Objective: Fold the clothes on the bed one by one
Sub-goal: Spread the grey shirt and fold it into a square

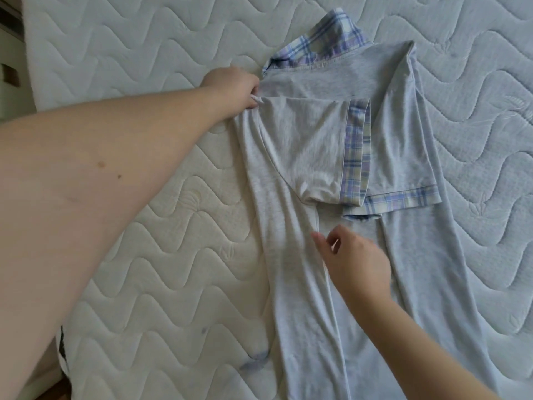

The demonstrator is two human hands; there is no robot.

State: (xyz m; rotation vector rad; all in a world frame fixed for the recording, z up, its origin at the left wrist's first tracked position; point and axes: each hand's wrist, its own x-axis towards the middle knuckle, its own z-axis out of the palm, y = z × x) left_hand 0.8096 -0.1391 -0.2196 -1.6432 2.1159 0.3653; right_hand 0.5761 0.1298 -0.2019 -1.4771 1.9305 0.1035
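A light grey shirt (302,255) with a blue plaid collar (326,39) and plaid sleeve cuffs lies lengthwise on the bed. Both sides and both short sleeves are folded in over its middle. My left hand (233,88) grips the folded edge at the shirt's left shoulder, fingers curled round the cloth. Over the shirt's middle, just below the folded sleeves, my right hand (354,261) hovers with thumb and forefinger apart and nothing between them. The shirt's lower end runs out of view at the bottom.
The white quilted mattress (144,232) fills most of the view, bare to the left and right of the shirt. A faint blue stain (253,362) marks it near the bottom. At the far left edge is a strip of furniture (8,39) beyond the mattress.
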